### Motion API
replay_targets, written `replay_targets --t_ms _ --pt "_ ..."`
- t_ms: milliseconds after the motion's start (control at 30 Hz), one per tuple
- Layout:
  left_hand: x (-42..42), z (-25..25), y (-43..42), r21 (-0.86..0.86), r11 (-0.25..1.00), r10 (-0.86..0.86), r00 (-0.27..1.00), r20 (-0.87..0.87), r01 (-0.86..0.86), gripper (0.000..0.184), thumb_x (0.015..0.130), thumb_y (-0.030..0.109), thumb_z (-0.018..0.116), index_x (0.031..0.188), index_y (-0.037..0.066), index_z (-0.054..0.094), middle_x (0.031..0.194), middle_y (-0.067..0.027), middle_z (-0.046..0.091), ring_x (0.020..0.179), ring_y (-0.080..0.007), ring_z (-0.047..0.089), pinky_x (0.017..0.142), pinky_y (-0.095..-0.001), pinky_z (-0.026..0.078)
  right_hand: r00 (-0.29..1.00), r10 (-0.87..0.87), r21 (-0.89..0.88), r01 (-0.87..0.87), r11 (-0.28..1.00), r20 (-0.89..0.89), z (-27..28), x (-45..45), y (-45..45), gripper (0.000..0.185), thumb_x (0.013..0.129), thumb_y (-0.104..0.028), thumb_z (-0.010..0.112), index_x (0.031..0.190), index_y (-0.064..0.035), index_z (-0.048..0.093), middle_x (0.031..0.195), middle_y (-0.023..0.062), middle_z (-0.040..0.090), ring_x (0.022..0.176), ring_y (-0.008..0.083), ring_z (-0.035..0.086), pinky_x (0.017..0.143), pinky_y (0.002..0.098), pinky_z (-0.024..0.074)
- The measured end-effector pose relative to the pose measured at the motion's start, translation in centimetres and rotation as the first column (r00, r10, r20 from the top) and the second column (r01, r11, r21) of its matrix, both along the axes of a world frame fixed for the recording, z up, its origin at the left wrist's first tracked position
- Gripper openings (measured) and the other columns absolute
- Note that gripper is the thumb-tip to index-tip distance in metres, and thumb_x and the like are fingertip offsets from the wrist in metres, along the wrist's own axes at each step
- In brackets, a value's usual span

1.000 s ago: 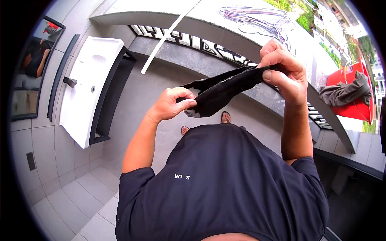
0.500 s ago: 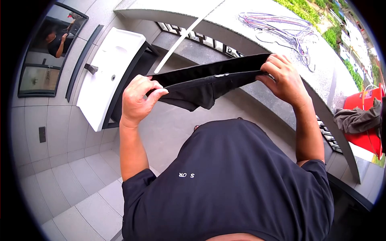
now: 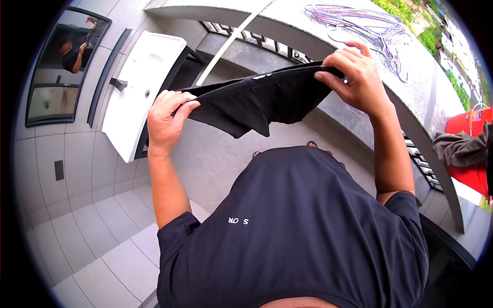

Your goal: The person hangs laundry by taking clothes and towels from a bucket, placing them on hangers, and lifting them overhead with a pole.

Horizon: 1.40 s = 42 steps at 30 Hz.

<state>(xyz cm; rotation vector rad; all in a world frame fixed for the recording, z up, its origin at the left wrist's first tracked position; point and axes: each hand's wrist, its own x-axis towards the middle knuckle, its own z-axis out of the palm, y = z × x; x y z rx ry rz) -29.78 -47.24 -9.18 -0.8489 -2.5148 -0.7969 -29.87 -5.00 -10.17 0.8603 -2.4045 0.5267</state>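
Note:
A pair of black underpants (image 3: 241, 105) is stretched by its waistband between my two hands, in the air in front of my chest. My left hand (image 3: 168, 115) pinches one end of the waistband between thumb and fingers. At the other end, my right hand (image 3: 357, 77) grips the band, its thumb on the near side. A small white label shows at the middle of the waistband. The lower part of the garment hangs in folds above the floor.
On the stone ledge (image 3: 426, 95) lie several wire hangers (image 3: 380, 43). A white washbasin (image 3: 133, 84) and a mirror (image 3: 64, 66) are at the left. To the right stands a red bucket (image 3: 465, 177) with a grey-brown cloth (image 3: 459, 149) over it. A white pole (image 3: 228, 46) slants behind the garment.
The waistband's opening has narrowed, its two edges now closer together. My right hand has shifted slightly left and turned, while my left hand has moved a little left.

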Motion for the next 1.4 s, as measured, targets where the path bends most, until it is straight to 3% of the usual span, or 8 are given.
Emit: replay_targets --t_ms 233,433,667,800,900,1067,1267,1400 --pt "0.3 1.0 -0.2 -0.056 0.994 -0.095 0.992 -0.079 0.091 0.014 0.078 0.008 0.084 0.083 0.006 0.071 0.081 -0.0044 0.069 0.089 -0.0246 0.065 0.107 -0.0453 0.045 0.961 -0.227 0.217 0.191 0.957 0.156 -1.7 0.5 0.8 0.042 0.100 -0.041 0.063 0.074 -0.0080 0.062 0.070 0.0093 0.066 0.068 0.0311 0.065 0.078 0.0428 0.0509" --pt "4.6 0.1 2.8 -0.228 0.941 -0.236 0.968 0.083 0.249 0.018 0.073 0.017 0.086 0.075 0.010 0.070 0.074 0.0000 0.064 0.068 -0.0205 0.058 0.067 -0.0337 0.045 0.868 -0.411 0.430 0.270 0.862 0.279 -7.5 4.6 1.1 0.045 0.089 -0.046 0.074 0.097 -0.0022 0.066 0.100 0.0147 0.073 0.086 0.0345 0.073 0.073 0.0444 0.0568" --pt "8.8 -4.9 4.0 -0.314 0.938 -0.119 0.988 0.104 0.145 0.028 0.077 0.031 0.086 0.072 0.012 0.068 0.056 -0.0002 0.053 0.051 -0.0200 0.051 0.055 -0.0322 0.041 0.628 -0.600 0.709 0.105 0.697 0.497 -13.1 8.5 0.7 0.024 0.090 -0.030 0.073 0.091 -0.0061 0.068 0.087 0.0153 0.075 0.082 0.0347 0.074 0.073 0.0448 0.0590" --pt "9.6 -6.0 5.3 -0.312 0.950 0.010 0.994 0.112 0.026 0.022 0.080 0.029 0.086 0.081 0.011 0.072 0.052 -0.0016 0.051 0.048 -0.0204 0.050 0.053 -0.0314 0.040 0.716 -0.497 -0.137 0.626 0.767 0.490 -12.3 8.1 1.1 0.016 0.096 -0.014 0.067 0.107 -0.0038 0.067 0.092 0.0147 0.075 0.070 0.0298 0.072 0.067 0.0381 0.0591" --pt "10.0 -5.6 5.4 -0.374 0.927 0.097 0.984 0.151 -0.034 0.020 0.080 0.027 0.085 0.089 0.013 0.075 0.055 -0.0010 0.054 0.051 -0.0199 0.053 0.059 -0.0329 0.047 0.746 0.104 -0.750 0.638 0.173 0.658 -10.4 7.8 1.7 0.013 0.104 -0.007 0.061 0.109 0.0036 0.066 0.094 0.0086 0.073 0.072 0.0144 0.070 0.067 0.0257 0.0579" --pt "10.1 -6.0 5.4 -0.427 0.896 0.120 0.992 -0.033 -0.123 0.019 0.076 0.014 0.083 0.094 0.013 0.077 0.060 0.0008 0.048 0.056 -0.0193 0.050 0.099 -0.0451 0.052 0.793 0.310 -0.827 0.560 -0.033 0.525 -10.1 10.1 1.4 0.015 0.104 -0.013 0.065 0.114 -0.0018 0.064 0.092 0.0020 0.066 0.069 0.0078 0.056 0.065 0.0229 0.0463" --pt "12.1 -6.0 4.3 -0.177 0.956 0.214 0.967 -0.137 -0.236 0.034 0.067 0.002 0.081 0.100 0.010 0.081 0.066 0.0019 0.046 0.060 -0.0159 0.047 0.117 -0.0577 0.039 0.863 -0.370 -0.497 0.503 0.707 0.345 -11.8 13.8 2.4 0.013 0.093 0.000 0.070 0.106 -0.0003 0.066 0.090 0.0030 0.066 0.068 0.0085 0.060 0.062 0.0220 0.0484" --pt "13.4 -6.0 3.8 0.044 0.957 0.290 0.955 -0.058 -0.288 0.034 0.071 -0.001 0.083 0.103 0.007 0.079 0.081 -0.0010 0.065 0.072 -0.0175 0.059 0.118 -0.0576 0.034 0.847 -0.443 -0.121 0.492 0.862 0.293 -11.4 15.2 3.0 0.023 0.081 0.006 0.071 0.102 -0.0032 0.066 0.082 0.0079 0.063 0.059 0.0176 0.060 0.054 0.0296 0.0494"
